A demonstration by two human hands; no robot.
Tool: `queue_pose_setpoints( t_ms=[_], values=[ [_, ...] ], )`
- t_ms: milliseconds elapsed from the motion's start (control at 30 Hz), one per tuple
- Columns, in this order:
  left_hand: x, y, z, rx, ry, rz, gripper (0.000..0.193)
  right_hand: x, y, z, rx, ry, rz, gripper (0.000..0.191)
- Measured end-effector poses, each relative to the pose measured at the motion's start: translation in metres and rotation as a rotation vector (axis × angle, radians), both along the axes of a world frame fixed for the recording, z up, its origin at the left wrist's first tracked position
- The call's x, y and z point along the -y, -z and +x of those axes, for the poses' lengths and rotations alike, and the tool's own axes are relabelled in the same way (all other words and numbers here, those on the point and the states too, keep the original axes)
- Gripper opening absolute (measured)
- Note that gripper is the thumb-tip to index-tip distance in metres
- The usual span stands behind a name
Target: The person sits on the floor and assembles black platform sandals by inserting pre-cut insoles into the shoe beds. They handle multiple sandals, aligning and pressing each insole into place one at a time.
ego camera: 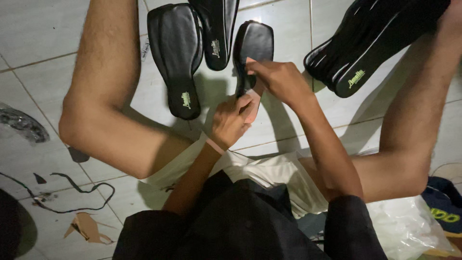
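Both hands grip one black insole [253, 45] above the tiled floor [38, 33], left hand [230, 120] pinching its lower end, right hand [278, 79] closed on its edge.

**Tiled floor strewn with insoles and scraps**

The pale tiled floor [43, 29] carries two black padded insoles [179, 58] lying overlapped (heels toward the camera), and a stack of black soles [370, 38] at upper right. Lower left lie a thin black trimmed strip [79, 192], a tan scrap [86, 226] and what may be crumpled dark plastic [21, 124].
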State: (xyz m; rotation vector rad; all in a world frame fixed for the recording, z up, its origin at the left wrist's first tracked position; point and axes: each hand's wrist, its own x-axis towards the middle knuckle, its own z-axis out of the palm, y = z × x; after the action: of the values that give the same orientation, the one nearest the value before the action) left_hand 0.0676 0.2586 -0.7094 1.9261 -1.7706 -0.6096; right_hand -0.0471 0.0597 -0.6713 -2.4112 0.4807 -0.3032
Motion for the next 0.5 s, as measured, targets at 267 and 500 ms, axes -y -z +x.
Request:
queue_pose_setpoints(
  t_ms=[267,500],
  values=[
    [0.014,0.016,-0.027,-0.113,-0.377,-0.113,0.061,-0.01,-0.014,-0.054,0.065,0.404,0.222,0.017],
    [0.002,0.027,0.002,-0.223,-0.536,-0.211,0.046,-0.017,-0.012,-0.079,0.163,0.491,0.259,0.02]
  ],
)
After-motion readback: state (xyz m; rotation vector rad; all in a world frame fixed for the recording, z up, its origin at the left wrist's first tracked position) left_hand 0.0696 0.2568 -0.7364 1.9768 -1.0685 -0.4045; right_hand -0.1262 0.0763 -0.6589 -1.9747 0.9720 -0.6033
